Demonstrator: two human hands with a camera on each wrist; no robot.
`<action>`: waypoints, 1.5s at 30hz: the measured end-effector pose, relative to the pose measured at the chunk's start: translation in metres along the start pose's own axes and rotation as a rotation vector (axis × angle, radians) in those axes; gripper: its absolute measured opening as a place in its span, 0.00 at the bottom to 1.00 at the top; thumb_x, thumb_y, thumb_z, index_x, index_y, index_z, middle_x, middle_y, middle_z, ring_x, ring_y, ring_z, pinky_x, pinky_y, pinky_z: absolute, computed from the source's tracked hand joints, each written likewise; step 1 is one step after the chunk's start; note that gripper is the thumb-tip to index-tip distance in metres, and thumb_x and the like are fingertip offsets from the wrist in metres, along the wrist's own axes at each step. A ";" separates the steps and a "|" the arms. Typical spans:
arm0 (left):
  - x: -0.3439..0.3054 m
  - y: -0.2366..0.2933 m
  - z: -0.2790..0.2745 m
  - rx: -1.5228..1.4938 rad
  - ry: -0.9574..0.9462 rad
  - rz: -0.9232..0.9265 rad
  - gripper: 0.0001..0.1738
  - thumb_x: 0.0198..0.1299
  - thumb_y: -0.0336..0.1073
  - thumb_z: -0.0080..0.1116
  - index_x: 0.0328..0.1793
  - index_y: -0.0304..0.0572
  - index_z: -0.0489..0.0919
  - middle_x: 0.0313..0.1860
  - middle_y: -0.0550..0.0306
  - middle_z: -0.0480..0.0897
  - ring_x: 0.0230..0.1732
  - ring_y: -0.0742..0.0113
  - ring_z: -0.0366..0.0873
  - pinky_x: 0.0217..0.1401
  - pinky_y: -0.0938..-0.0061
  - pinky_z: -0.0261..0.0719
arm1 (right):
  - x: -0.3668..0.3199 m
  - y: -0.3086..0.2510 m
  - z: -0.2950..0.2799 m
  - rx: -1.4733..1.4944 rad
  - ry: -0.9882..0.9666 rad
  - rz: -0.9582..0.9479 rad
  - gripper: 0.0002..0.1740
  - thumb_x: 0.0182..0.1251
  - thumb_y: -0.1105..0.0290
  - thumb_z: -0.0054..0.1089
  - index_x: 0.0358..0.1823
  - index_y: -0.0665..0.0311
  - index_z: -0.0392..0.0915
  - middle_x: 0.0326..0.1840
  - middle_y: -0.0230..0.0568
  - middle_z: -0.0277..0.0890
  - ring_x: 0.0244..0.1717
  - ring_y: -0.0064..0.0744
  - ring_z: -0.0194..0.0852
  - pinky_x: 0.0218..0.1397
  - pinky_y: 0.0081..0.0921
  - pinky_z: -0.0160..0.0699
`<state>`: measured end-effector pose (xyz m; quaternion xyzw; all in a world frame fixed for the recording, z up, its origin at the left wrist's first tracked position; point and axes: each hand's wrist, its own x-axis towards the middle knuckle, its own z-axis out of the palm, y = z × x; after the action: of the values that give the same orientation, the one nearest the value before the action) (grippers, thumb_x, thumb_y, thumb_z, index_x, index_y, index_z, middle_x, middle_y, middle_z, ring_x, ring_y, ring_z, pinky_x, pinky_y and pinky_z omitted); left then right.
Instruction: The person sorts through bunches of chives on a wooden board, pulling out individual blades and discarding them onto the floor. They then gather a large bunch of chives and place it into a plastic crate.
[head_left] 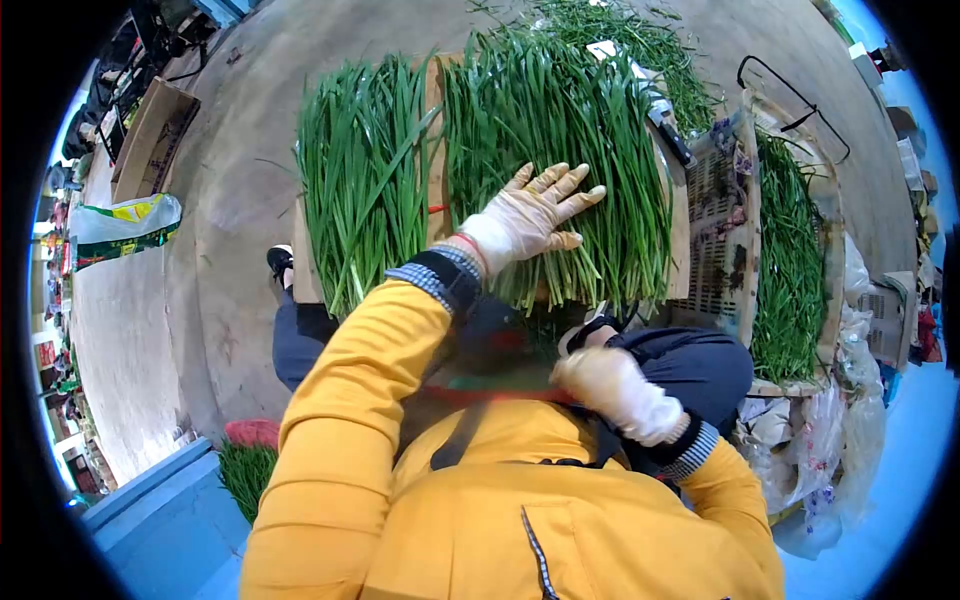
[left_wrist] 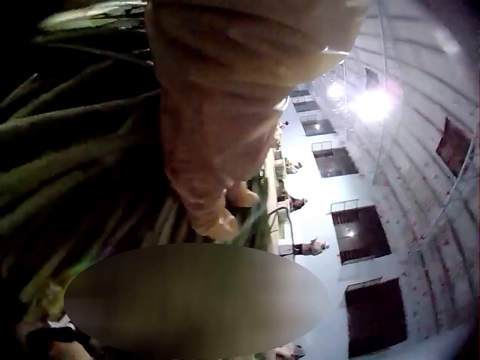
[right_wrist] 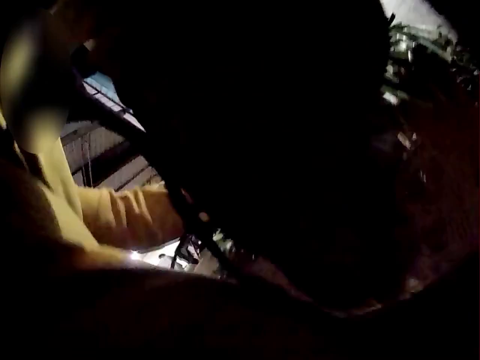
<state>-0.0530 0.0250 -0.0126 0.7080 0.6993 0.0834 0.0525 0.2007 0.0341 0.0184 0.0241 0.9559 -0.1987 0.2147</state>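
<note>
In the head view my gloved left hand (head_left: 535,218) lies spread, fingers straight, on the right pile of garlic chives (head_left: 610,150). Their pale stalk ends point toward my body. A second pile of garlic chives (head_left: 365,170) lies to its left, past a strip of bare board (head_left: 436,150). The left wrist view has the gloved fingers (left_wrist: 214,217) close over dark green leaves. Low over my lap, near the right knee, is my gloved right hand (head_left: 615,390), blurred; I cannot tell whether it holds anything. The right wrist view is mostly dark.
A plastic crate (head_left: 745,230) full of green leaves stands at the right, with clear plastic bags (head_left: 830,430) below it. Along the board's right edge lies a long object with a black end (head_left: 672,143). Loose leaves (head_left: 650,50) cover the floor beyond. Cardboard (head_left: 150,140) stands far left.
</note>
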 end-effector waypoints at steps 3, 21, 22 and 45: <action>0.007 0.005 -0.010 0.117 0.072 -0.009 0.38 0.67 0.64 0.45 0.81 0.69 0.54 0.82 0.60 0.53 0.81 0.53 0.49 0.80 0.44 0.37 | -0.009 0.012 -0.050 -0.031 0.402 0.113 0.09 0.53 0.69 0.64 0.38 0.57 0.81 0.35 0.38 0.77 0.40 0.38 0.79 0.44 0.31 0.82; 0.029 0.009 0.005 -0.006 0.002 0.095 0.41 0.65 0.65 0.47 0.81 0.64 0.53 0.83 0.57 0.50 0.82 0.52 0.48 0.79 0.44 0.47 | -0.011 0.010 -0.027 0.056 0.262 0.134 0.07 0.57 0.70 0.61 0.38 0.53 0.82 0.33 0.42 0.78 0.41 0.40 0.81 0.43 0.32 0.81; 0.030 0.008 0.005 -0.009 -0.017 0.090 0.41 0.65 0.64 0.47 0.81 0.64 0.53 0.83 0.56 0.50 0.82 0.52 0.48 0.79 0.43 0.47 | -0.004 0.017 -0.033 0.001 0.410 0.099 0.07 0.59 0.70 0.59 0.39 0.54 0.81 0.33 0.42 0.77 0.41 0.40 0.80 0.43 0.33 0.81; 0.031 0.008 0.000 -0.003 -0.045 0.098 0.42 0.64 0.64 0.49 0.82 0.64 0.53 0.83 0.57 0.49 0.82 0.52 0.47 0.78 0.43 0.48 | 0.034 0.023 -0.035 -0.167 0.735 -0.039 0.07 0.53 0.71 0.62 0.35 0.60 0.77 0.34 0.38 0.74 0.38 0.39 0.78 0.40 0.30 0.81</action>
<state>-0.0452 0.0555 -0.0093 0.7429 0.6625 0.0708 0.0650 0.1588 0.0678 0.0245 0.0580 0.9823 -0.1024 -0.1454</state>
